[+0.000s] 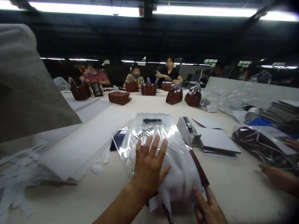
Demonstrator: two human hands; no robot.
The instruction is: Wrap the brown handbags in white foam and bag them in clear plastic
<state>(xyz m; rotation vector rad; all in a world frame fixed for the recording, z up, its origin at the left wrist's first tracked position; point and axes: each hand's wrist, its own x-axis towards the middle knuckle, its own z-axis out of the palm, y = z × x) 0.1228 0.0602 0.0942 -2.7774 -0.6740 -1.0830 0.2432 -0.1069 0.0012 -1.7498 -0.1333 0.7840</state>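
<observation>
My left hand (149, 165) lies flat with fingers spread on a clear plastic bag (151, 130) that covers a white-wrapped bundle (179, 174) on the table. Black printing shows on the bag's far end. My right hand (207, 207) is at the near end of the bundle, fingers curled against a dark red-brown edge (199, 169) that sticks out from the white wrapping. How much it grips is hidden.
A tape dispenser (188, 130) and stacked grey cards (217, 141) lie right of the bag. White sheets (79, 149) spread to the left. Another person's hands (277, 175) work at the right by a plastic-wrapped bag (259, 141). Several brown handbags (174, 95) and seated people are across the table.
</observation>
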